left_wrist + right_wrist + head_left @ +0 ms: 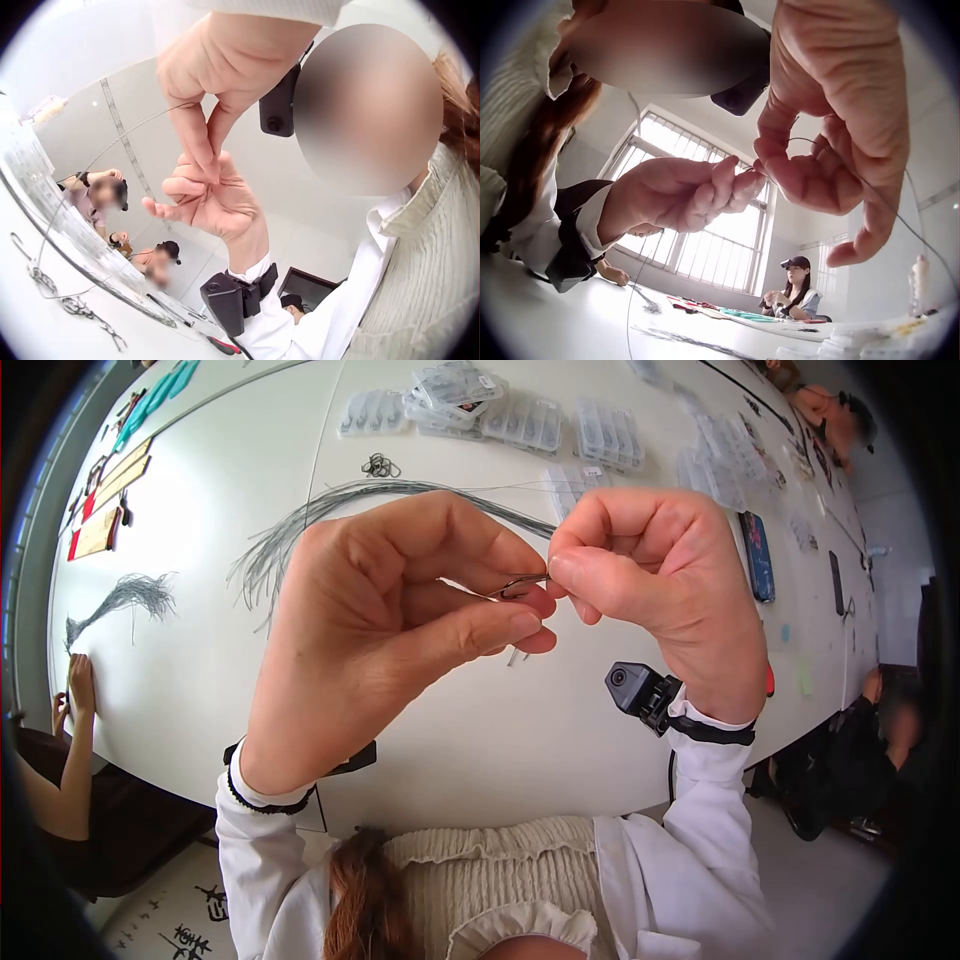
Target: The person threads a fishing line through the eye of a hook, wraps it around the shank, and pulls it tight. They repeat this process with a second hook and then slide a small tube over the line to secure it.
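Both hands meet in front of the chest, above the table. My left hand (350,630) pinches a small dark fish hook (515,588) between thumb and fingers. Thumb and index finger of my right hand (665,565) pinch a thin line right at the hook's end; its other fingers curl in towards the palm. Fingertips hide most of where hook and line meet. A strand of the grey line (900,214) bows out past the right hand in the right wrist view. Behind the hands lies a bundle of grey lines (330,503) on the table.
A small pile of dark hooks (380,466) lies beyond the bundle. Clear plastic boxes (520,422) are stacked farther back. A phone (757,557) lies at right, and another grey bundle (125,597) at left near another person's hand (82,685).
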Motion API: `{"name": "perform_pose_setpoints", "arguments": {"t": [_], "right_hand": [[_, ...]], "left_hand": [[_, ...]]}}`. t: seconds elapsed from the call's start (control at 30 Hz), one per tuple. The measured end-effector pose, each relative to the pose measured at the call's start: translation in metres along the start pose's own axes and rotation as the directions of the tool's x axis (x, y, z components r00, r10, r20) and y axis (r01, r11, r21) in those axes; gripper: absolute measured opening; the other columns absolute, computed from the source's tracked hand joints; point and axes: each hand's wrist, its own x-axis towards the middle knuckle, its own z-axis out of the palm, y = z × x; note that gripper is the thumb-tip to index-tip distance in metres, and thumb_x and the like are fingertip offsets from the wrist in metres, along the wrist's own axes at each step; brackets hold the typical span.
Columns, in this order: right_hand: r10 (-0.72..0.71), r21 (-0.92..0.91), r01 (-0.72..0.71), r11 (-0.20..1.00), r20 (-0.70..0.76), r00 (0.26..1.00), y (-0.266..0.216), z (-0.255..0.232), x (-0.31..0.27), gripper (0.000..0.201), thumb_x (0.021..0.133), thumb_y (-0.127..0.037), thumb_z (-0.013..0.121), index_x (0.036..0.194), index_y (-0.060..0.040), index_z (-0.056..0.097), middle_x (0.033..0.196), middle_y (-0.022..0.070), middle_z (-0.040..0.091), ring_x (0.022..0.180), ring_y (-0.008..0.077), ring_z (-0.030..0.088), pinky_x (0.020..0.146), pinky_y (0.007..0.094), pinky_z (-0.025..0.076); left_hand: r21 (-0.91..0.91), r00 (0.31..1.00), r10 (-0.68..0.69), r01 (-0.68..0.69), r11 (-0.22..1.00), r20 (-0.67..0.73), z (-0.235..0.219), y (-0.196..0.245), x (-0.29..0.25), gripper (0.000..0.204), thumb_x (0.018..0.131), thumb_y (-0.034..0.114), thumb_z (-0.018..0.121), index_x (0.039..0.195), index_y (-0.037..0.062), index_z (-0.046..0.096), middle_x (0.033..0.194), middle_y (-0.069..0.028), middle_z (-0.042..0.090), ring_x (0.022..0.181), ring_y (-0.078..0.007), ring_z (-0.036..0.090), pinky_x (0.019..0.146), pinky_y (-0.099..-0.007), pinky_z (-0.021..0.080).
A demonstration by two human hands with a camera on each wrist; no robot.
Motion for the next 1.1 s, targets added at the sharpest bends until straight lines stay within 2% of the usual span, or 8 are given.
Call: {"name": "perform_pose_setpoints", "arguments": {"t": [0.03,0.13,0.57,0.73,0.9,0.97,1.03,1.1], "right_hand": [[0.001,0.002,-0.001,1.000,-0.001,1.000,0.0000,-0.0001,0.0001,0.008,0.077,-0.008,0.058,0.073,-0.0005,0.060,0.066,0.0009,0.058,0.057,0.0047,0.049,0.053,0.0192,0.037],[0.008,0.016,-0.008,1.000,0.003,1.000,-0.0008,-0.0006,0.0003,0.008,0.077,-0.007,0.059,0.072,-0.0006,0.060,0.065,0.0004,0.057,0.057,0.0043,0.049,0.052,0.0190,0.037],[0.014,-0.019,-0.014,1.000,-0.002,1.000,-0.0021,0.0003,-0.0008,0.007,0.076,-0.006,0.059,0.072,-0.0007,0.060,0.066,0.0003,0.058,0.057,0.0038,0.049,0.051,0.0188,0.037],[0.021,-0.033,-0.022,0.999,-0.022,1.000,0.0000,0.0010,-0.0016,0.007,0.076,-0.007,0.059,0.072,-0.0007,0.060,0.066,0.0004,0.059,0.056,0.0037,0.049,0.051,0.0184,0.037],[-0.022,-0.051,0.020,0.999,-0.033,0.999,0.0017,0.0009,-0.0017,0.008,0.076,-0.007,0.059,0.071,-0.0010,0.060,0.064,-0.0006,0.057,0.056,0.0038,0.049,0.050,0.0184,0.036],[-0.024,-0.043,0.022,0.999,-0.033,0.999,0.0003,-0.0001,-0.0016,0.008,0.076,-0.007,0.059,0.071,-0.0009,0.060,0.064,-0.0007,0.056,0.056,0.0038,0.048,0.050,0.0186,0.036],[-0.026,-0.036,0.025,0.999,-0.031,0.999,0.0005,-0.0004,-0.0018,0.008,0.076,-0.007,0.059,0.071,-0.0008,0.060,0.063,-0.0009,0.056,0.056,0.0039,0.048,0.050,0.0188,0.036],[-0.027,-0.030,0.026,0.999,-0.037,0.999,0.0014,0.0000,-0.0014,0.008,0.076,-0.007,0.059,0.071,-0.0005,0.060,0.063,-0.0005,0.056,0.055,0.0040,0.048,0.049,0.0190,0.036]], "left_hand": [[-0.054,0.997,-0.071,0.073,0.996,0.030,-0.0018,0.0008,0.0009,0.019,0.072,-0.009,0.064,0.089,-0.0051,0.056,0.080,-0.0134,0.065,0.071,-0.0206,0.067,0.065,-0.0274,0.056],[-0.125,0.986,-0.153,0.161,0.979,0.072,-0.0051,0.0013,0.0030,0.020,0.070,-0.008,0.065,0.088,-0.0040,0.057,0.081,-0.0134,0.066,0.071,-0.0202,0.067,0.066,-0.0274,0.056],[-0.025,0.996,-0.083,0.084,0.996,0.042,-0.0015,-0.0021,0.0020,0.022,0.068,-0.008,0.068,0.087,-0.0033,0.057,0.079,-0.0119,0.065,0.071,-0.0202,0.067,0.064,-0.0243,0.055],[-0.017,0.996,-0.079,0.080,0.997,0.034,-0.0014,0.0001,0.0006,0.011,0.078,-0.001,0.063,0.086,-0.0031,0.058,0.077,-0.0123,0.066,0.068,-0.0193,0.067,0.059,-0.0223,0.054],[0.001,0.997,-0.035,0.035,0.999,0.063,-0.0027,-0.0024,-0.0011,0.009,0.083,0.005,0.059,0.087,-0.0030,0.058,0.078,-0.0144,0.066,0.068,-0.0197,0.068,0.058,-0.0220,0.054],[-0.001,0.997,-0.021,0.021,1.000,0.080,-0.0026,-0.0017,-0.0006,0.012,0.086,0.009,0.056,0.087,-0.0030,0.057,0.079,-0.0151,0.066,0.069,-0.0204,0.068,0.058,-0.0221,0.054],[-0.035,0.995,-0.073,0.076,0.997,0.067,-0.0017,0.0005,-0.0007,0.025,0.092,0.020,0.049,0.089,-0.0032,0.057,0.080,-0.0161,0.066,0.070,-0.0214,0.068,0.056,-0.0224,0.055],[-0.049,0.994,-0.097,0.100,0.994,0.053,-0.0022,-0.0004,0.0003,0.029,0.093,0.024,0.045,0.089,-0.0029,0.057,0.080,-0.0163,0.066,0.071,-0.0215,0.068,0.055,-0.0222,0.055]]}}
